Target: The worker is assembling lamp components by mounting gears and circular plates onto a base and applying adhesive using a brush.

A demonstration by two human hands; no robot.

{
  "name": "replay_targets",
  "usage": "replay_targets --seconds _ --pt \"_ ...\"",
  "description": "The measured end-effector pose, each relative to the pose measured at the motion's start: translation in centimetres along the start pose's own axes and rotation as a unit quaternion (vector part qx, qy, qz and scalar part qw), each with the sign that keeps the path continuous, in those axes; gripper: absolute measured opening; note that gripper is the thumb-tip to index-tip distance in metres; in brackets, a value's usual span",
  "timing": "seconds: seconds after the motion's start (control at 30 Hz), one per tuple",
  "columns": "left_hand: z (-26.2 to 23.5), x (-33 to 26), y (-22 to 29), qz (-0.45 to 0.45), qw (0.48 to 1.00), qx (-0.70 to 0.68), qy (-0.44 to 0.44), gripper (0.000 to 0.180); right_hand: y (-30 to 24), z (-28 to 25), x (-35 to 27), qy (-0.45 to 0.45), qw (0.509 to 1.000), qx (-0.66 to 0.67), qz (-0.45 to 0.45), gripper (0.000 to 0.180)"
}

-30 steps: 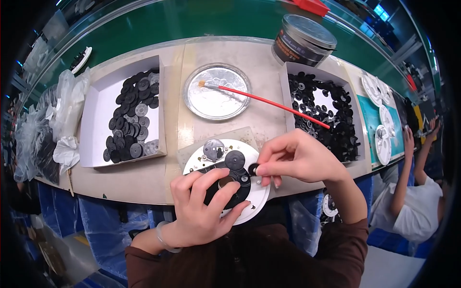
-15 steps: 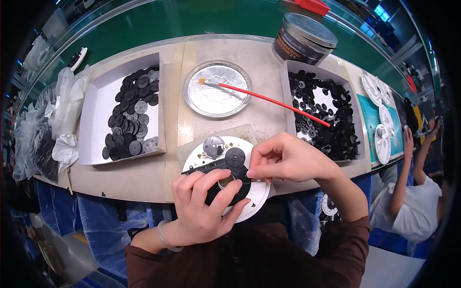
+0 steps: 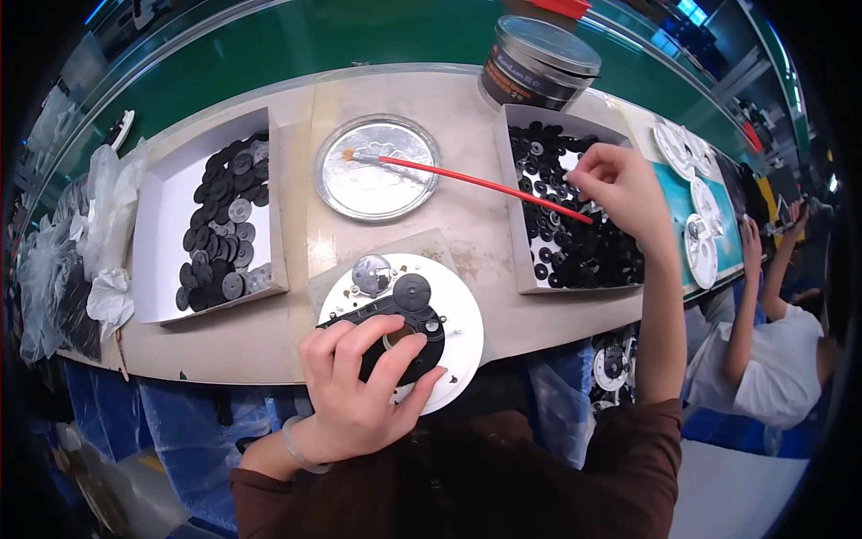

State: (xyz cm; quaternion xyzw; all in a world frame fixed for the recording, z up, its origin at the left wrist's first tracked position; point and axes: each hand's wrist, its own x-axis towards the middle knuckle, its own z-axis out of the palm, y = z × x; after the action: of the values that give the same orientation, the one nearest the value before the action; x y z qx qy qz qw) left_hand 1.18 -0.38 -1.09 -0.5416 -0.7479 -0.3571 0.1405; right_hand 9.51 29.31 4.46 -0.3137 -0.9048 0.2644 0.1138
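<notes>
The left hand is gripping the black housing on the white disc, its fingers spread and curling over the part. The right hand is hovering to the right of the disc and beyond it, above the box of small black gears. Its thumb and forefinger are bending toward each other, though I cannot tell whether they are pinching anything. The gears are lying below that hand, which is nearer to them than the left one. The red-handled brush is slanting beyond the disc, its long axis running from the metal lid to the right hand. Left of the disc, a second box is holding larger dark gears; the grease tin is standing farthest beyond the disc, toward its right.
</notes>
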Motion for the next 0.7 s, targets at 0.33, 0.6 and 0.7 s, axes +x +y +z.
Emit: replay_targets --seconds 0.33,0.6,0.7 --pt "0.1 -0.1 -0.2 0.002 1.0 0.007 -0.008 0.035 3.5 -2.0 -0.8 0.035 0.994 -0.092 0.038 0.011" --pt "0.0 0.0 -0.1 0.009 1.0 0.009 -0.013 0.034 4.7 -1.5 -2.8 -0.012 0.999 -0.033 0.028 0.02" --pt "0.0 0.0 -0.1 0.007 1.0 0.013 -0.017 0.034 4.8 -0.7 -1.7 0.009 0.995 -0.09 -0.039 0.018"
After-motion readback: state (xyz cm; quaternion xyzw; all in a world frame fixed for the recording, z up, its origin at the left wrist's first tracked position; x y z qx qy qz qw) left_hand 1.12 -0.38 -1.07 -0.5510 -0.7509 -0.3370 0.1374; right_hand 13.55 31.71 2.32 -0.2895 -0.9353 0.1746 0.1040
